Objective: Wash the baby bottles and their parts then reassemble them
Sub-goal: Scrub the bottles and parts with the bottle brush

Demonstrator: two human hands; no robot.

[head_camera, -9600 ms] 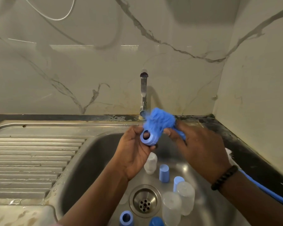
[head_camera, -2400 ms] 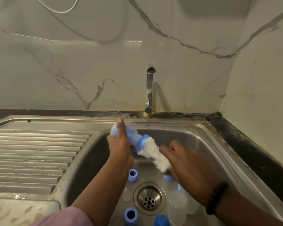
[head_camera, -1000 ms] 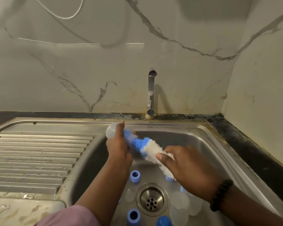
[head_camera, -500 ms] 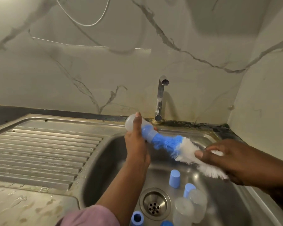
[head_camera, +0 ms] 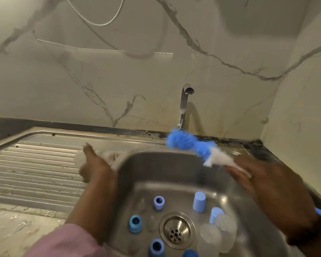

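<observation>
Scrubbing is pausing — left hand [head_camera: 95, 166] gripping the blurred clear plastic bottle [head_camera: 107, 156], right hand [head_camera: 263, 180] clutching the blue-and-white bristle brush [head_camera: 191, 145] — rinsing likely next.

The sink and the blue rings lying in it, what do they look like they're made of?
Sink: likely stainless steel, a brushed grey sheen with soft reflections and a pressed ribbed drainboard. Blue rings: probably moulded plastic, an opaque, even colour with a smooth matte surface.
</observation>
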